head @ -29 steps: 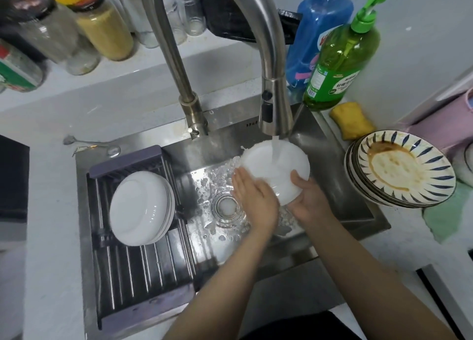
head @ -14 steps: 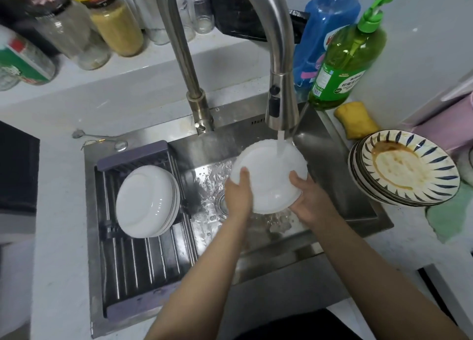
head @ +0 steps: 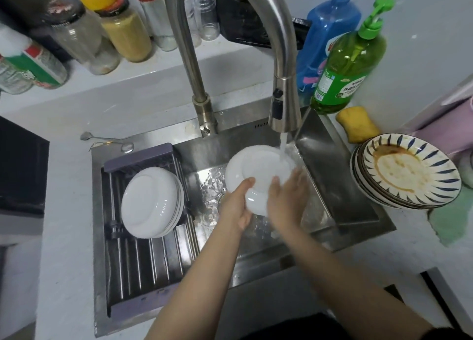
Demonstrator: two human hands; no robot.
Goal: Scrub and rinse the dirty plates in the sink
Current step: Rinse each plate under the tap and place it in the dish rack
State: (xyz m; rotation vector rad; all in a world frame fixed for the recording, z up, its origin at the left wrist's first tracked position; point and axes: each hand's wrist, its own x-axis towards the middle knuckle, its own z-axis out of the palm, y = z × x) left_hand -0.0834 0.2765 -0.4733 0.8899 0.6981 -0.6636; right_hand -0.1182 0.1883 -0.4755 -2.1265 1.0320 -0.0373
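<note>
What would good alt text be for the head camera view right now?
Two hands hold a white plate under the running faucet over a steel sink: the left hand grips its edge, the right hand rubs it. Washed white plates rest in the rack; dirty striped plates wait stacked beside the sink.

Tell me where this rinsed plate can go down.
The drying rack has bare bars in front of the stacked white plates. Counter left of the sink is bare too. The right is crowded: dirty plates, sponge, soap bottle.
</note>
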